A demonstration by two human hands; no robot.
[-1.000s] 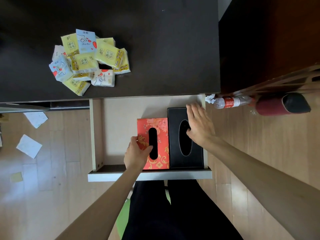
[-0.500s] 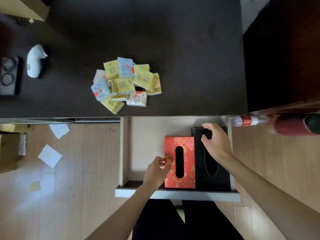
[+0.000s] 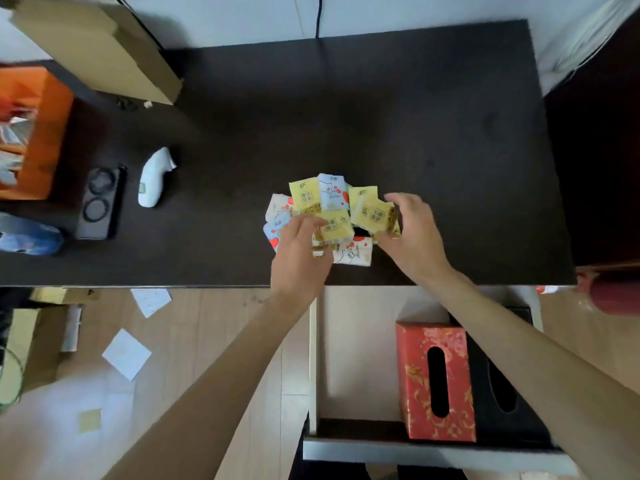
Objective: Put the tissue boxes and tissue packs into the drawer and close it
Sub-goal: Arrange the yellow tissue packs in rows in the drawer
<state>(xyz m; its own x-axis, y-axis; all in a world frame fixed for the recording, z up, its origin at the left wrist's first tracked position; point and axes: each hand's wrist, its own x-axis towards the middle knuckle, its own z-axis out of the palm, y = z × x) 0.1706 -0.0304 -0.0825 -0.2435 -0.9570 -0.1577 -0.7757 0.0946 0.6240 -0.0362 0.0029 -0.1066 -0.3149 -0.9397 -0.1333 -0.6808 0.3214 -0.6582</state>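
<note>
A pile of small tissue packs (image 3: pixel 330 216), yellow, blue and white, lies on the dark desk (image 3: pixel 415 116) near its front edge. My left hand (image 3: pixel 301 251) rests on the pile's left side with its fingers curled over the packs. My right hand (image 3: pixel 412 237) is at the pile's right side, thumb and fingers spread around a yellow pack (image 3: pixel 372 214). Below the desk the drawer (image 3: pixel 356 358) stands open. A red floral tissue box (image 3: pixel 434 379) and a black tissue box (image 3: pixel 481 410) sit side by side in its right half, the black one partly hidden by my right forearm.
On the desk's left are a cardboard box (image 3: pixel 100 46), an orange bag (image 3: pixel 31 133), a white handheld device (image 3: pixel 154 176) and a black holder with two rings (image 3: pixel 98 202). Loose papers (image 3: pixel 126 353) lie on the wooden floor. A red bottle (image 3: pixel 609 292) lies right of the drawer.
Both hands have left the tissue boxes in the drawer and moved up to the pile of packs on the desk. The camera has tilted up, showing more of the desk.
</note>
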